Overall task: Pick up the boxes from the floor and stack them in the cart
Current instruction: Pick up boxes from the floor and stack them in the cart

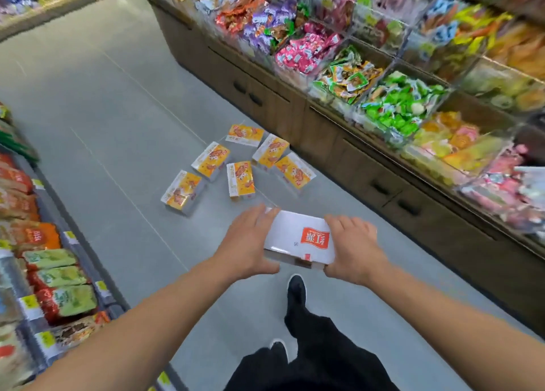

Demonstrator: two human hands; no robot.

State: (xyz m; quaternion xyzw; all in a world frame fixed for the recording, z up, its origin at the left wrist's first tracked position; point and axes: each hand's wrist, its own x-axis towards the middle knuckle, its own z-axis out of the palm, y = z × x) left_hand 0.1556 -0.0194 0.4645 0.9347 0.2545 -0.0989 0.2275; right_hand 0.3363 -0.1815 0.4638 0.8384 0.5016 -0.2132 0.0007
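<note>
A white box [295, 237] with a red logo is held above the floor between both hands. My left hand [246, 243] grips its left end and my right hand [354, 247] grips its right end, fingers curled over the top edges. Several orange-and-white boxes [240, 178] lie scattered on the grey floor just beyond the held box, close to the base of the right-hand display. No cart is in view.
A wooden display counter [362, 166] with clear bins of wrapped snacks runs along the right. Shelves of snack bags [53, 275] line the left. The grey aisle floor [97, 119] stretches ahead. My dark-trousered legs and shoes [296, 290] are below the held box.
</note>
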